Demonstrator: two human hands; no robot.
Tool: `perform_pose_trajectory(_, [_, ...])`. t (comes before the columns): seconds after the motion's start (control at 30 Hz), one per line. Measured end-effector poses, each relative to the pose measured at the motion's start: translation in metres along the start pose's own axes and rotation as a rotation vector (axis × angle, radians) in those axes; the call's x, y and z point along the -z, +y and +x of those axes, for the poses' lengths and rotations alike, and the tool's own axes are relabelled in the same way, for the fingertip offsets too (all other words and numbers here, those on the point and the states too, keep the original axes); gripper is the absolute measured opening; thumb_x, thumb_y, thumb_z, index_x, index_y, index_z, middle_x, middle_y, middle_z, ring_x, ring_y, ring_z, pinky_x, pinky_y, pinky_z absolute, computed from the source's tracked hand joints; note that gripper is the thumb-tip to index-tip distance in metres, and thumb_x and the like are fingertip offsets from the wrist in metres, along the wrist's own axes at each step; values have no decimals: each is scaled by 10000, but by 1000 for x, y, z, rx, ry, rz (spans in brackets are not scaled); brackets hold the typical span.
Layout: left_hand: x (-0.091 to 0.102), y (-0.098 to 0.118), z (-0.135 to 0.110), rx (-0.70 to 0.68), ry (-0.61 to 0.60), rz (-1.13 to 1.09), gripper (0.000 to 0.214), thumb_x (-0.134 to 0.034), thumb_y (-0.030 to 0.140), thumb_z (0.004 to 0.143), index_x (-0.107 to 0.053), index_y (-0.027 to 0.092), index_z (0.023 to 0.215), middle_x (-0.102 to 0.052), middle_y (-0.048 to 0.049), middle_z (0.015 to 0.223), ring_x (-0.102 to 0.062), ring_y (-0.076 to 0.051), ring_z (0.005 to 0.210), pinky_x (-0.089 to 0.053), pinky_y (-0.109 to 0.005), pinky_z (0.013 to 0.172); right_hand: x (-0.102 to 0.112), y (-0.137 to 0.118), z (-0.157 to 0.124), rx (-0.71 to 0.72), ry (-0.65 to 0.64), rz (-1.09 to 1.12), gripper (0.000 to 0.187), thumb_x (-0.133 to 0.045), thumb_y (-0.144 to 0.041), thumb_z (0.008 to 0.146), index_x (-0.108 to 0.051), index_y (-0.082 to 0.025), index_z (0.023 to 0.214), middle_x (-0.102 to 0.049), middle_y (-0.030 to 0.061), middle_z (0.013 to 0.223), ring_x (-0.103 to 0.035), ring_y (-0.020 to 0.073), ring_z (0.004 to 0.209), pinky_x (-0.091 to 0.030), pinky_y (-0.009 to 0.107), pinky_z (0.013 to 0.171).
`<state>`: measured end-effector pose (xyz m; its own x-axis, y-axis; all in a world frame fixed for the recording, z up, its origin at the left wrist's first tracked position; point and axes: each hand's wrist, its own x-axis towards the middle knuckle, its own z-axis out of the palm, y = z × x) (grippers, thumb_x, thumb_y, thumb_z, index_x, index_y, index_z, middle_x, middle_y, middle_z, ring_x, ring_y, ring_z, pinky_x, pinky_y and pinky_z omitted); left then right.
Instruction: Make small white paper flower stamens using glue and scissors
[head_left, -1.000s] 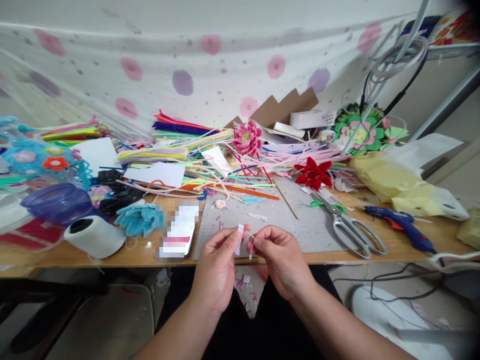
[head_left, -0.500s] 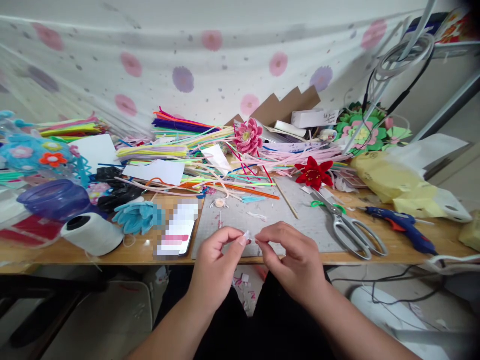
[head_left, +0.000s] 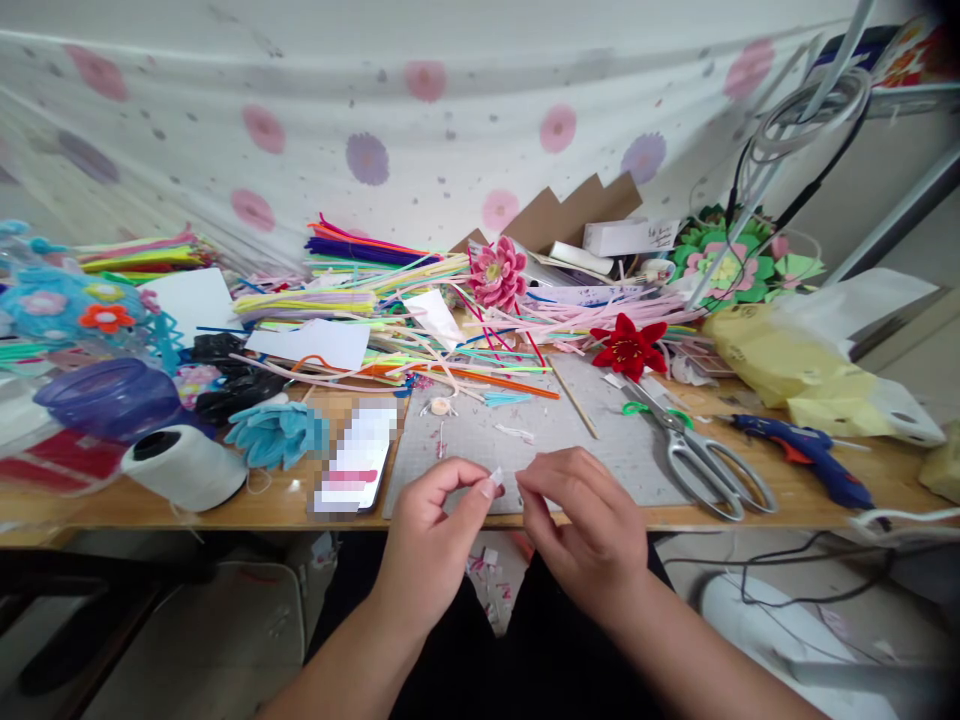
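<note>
- Pinching white strip [head_left: 496, 477] near bench [head_left: 289, 490] edge: left hand [head_left: 439, 530], fingers clamped on it.
- Right hand [head_left: 585, 530] just beside; cannot tell whether fingers meet.
- Strip probably light, flimsy; best held by one end.

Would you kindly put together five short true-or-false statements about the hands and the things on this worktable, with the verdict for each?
1. The left hand pinches a small white piece. True.
2. The right hand is pressed against the left hand. False: a gap shows between the two.
3. The blue flower sits between the white spool and the phone. True.
4. The scissors lie to the left of the phone. False: they lie well to its right.
5. The red flower is to the right of the pink flower. True.
</note>
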<state>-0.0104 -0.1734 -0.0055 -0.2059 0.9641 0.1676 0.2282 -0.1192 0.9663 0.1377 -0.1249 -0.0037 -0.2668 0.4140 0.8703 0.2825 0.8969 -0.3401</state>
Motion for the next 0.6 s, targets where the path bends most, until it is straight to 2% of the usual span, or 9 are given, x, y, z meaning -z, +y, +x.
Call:
perform_pose_trajectory(0.23, [-2, -1, -2, 25, 18, -96, 181, -585, 305, 861, -626, 189, 729, -616, 3, 718, -561, -166, 747, -423, -268, 693, -1, 2, -7, 100, -13, -100, 281, -621, -19, 768, -608, -188, 993, -642, 52, 796, -562, 168, 716, -554, 380, 725])
perform_pose_trajectory(0.4, [-3, 1, -2, 27, 6, -88, 190, -571, 283, 868, -610, 186, 710, -604, 5, 706, -544, -160, 735, -413, -265, 681, -3, 1, -8, 61, -33, -93, 336, -603, -19, 760, -577, -240, 1011, -634, 42, 788, -569, 182, 704, -550, 386, 710])
perform_pose_trajectory(0.6, [-2, 2, -2, 20, 8, -87, 203, -578, 292, 870, -596, 191, 695, -578, 12, 687, -518, -148, 706, -403, -259, 653, -2, -1, -4, -46, -54, 25, 266, -615, -32, 769, -587, -221, 954, -646, 44, 776, -593, 181, 727, -523, 353, 667])
